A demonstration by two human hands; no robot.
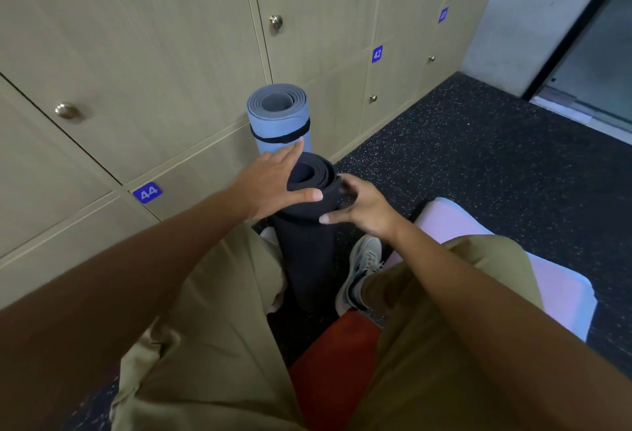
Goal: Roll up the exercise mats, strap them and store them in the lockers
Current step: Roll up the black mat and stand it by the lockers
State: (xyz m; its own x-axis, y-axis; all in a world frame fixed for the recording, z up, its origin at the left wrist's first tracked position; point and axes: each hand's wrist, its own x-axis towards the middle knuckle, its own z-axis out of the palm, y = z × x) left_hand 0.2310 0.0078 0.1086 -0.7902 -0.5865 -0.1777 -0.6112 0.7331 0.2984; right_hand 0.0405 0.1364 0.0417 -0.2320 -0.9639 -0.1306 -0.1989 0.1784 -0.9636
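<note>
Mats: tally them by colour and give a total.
Blue mat, rolled, strapped: 1
Black mat, rolled, no strap visible: 1
Pink mat, flat on the floor: 1
Red mat, partly hidden: 1
Total: 4

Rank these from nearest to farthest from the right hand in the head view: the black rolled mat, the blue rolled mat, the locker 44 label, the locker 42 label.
1. Black rolled mat: touching the right hand, between both hands.
2. Blue rolled mat: just behind the black one, upright against the lockers.
3. Locker 42 label: up and beyond, on the lockers.
4. Locker 44 label: far off to the left.
</note>
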